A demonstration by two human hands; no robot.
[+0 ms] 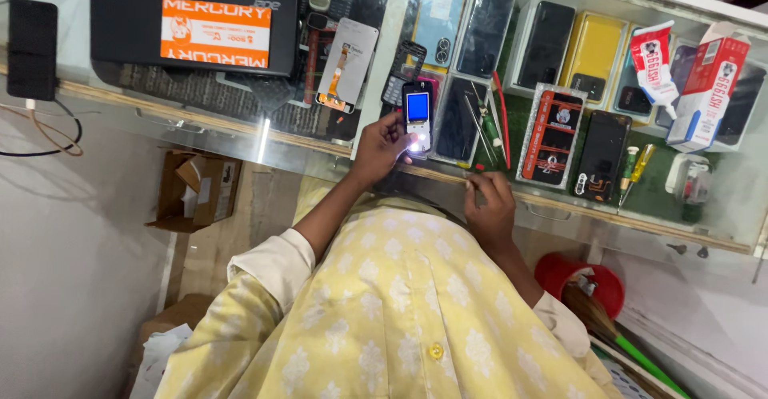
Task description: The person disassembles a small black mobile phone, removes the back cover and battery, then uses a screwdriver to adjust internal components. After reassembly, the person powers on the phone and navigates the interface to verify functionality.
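Near the counter's (240, 139) left edge one black slab (32, 47) lies flat with a cable running off it, and beside it one black box with an orange label (192, 19) sits toward the far edge, out of your working space. Your left hand (380, 147) is closed around one small keypad phone (417, 115), held upright just above the near edge, likely so that you can read its lit blue screen and keep the glowing lower end in sight. Your right hand (488, 207) holds nothing; its fingers curl down onto the near edge, seemingly to steady you. Under the glass beyond it lie many phones and cases in rows, too crowded to count surely, with one red-handled tool (502, 115) among them. Toward the right edge rest one yellow-handled screwdriver (638, 171), one glue tube (654, 63) and one red-and-white carton (708, 83). Below the counter stands one red bucket (580, 279).
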